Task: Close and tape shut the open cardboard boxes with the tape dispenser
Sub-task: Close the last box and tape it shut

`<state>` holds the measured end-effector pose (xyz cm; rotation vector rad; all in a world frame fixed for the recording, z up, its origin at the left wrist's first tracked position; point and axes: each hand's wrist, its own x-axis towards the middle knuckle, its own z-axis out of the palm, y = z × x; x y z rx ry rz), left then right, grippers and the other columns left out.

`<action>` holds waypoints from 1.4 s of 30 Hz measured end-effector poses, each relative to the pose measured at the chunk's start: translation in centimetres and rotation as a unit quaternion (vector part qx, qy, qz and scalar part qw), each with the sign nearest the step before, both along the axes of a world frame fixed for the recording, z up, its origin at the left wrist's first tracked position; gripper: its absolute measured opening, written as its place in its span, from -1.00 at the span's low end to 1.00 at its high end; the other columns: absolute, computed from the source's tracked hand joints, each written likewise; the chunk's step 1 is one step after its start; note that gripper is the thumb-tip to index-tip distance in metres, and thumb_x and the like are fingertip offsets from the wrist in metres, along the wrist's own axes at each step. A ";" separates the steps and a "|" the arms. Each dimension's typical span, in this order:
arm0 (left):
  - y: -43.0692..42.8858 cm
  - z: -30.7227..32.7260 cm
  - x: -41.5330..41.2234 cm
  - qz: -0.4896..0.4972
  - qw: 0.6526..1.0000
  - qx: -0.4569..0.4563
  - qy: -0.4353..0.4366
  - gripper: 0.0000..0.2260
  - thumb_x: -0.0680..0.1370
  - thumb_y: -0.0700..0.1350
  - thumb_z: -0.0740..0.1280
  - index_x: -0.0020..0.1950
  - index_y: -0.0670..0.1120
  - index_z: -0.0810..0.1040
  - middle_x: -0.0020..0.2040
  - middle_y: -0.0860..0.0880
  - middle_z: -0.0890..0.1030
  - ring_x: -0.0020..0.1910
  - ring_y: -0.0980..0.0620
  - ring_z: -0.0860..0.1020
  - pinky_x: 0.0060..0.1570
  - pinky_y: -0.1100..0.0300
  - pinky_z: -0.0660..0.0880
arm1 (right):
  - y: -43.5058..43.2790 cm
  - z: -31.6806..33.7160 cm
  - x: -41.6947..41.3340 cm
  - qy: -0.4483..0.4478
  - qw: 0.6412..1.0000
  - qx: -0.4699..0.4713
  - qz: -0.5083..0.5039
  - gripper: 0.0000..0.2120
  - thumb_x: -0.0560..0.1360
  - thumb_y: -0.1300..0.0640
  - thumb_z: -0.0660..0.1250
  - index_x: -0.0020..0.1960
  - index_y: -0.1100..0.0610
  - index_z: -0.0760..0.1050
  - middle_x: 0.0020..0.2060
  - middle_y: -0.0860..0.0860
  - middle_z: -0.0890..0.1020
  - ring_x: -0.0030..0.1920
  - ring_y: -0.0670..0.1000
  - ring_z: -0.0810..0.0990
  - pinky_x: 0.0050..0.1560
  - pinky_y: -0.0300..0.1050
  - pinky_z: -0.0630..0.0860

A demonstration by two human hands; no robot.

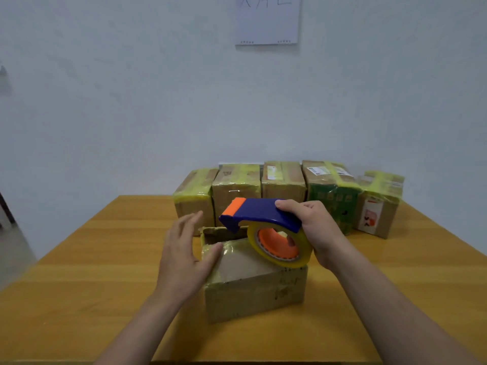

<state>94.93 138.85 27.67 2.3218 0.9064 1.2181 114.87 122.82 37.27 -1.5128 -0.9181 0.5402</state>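
- The box (253,296) sits in the middle of the table (79,285), just in front of us. Its near top is down and glossy with old tape, while a far flap (210,231) looks not yet flat.
- We judge it light, with soft, worn cardboard. It will likely slide or dent under a hard push, so it is best steadied at a side wall and top edge, not mid-panel.
- Our left hand (184,254) does that: its fingers are straight and spread, the palm is against the box's left side and the thumb lies on the top.
- The dispenser (263,214) hovers over the box's right half, with its roll (279,246) low over the top; we cannot tell whether they touch. The rigid plastic is easy to hold by the blue cover.
- Our right hand (319,227) grips it there, with the fingers curled over the cover and the palm behind the roll.
- Five taped boxes (284,180) stand in a row at the table's far edge, well apart from ours.
- A sheet (267,19) hangs on the wall (131,101) behind.
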 end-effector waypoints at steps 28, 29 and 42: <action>-0.3 2.2 -1.2 -0.090 0.990 -0.009 0.111 -0.65 0.52 0.03 0.53 0.30 0.17 0.64 0.18 0.33 0.59 0.23 0.35 0.42 0.17 0.30 0.43 | 1.2 0.4 3.0 -0.067 0.983 -0.098 0.141 -0.58 0.46 -0.19 0.41 -0.03 0.17 0.71 -0.15 0.11 0.73 -0.17 -0.01 0.67 0.03 -0.04 0.52; -0.6 2.6 -1.2 -0.085 0.991 -0.011 0.105 -0.66 0.50 -0.03 0.56 0.26 0.17 0.66 0.06 0.34 0.60 0.12 0.34 0.46 0.01 0.40 0.41 | 1.2 0.3 3.0 -0.066 0.983 -0.092 0.141 -0.60 0.46 -0.18 0.40 -0.04 0.16 0.71 -0.16 0.10 0.73 -0.17 -0.01 0.67 0.01 -0.05 0.53; -0.8 6.8 0.3 -0.250 0.779 -0.565 -0.105 -0.74 0.64 -0.08 0.38 0.22 -0.22 0.65 0.07 -0.25 0.73 -0.10 -0.02 0.72 -0.15 0.24 0.67 | 1.3 -1.9 4.3 -0.049 0.987 0.011 0.156 -0.57 0.31 -0.23 0.40 -0.23 0.17 0.64 -0.34 0.12 0.62 -0.34 0.00 0.58 -0.30 -0.26 0.52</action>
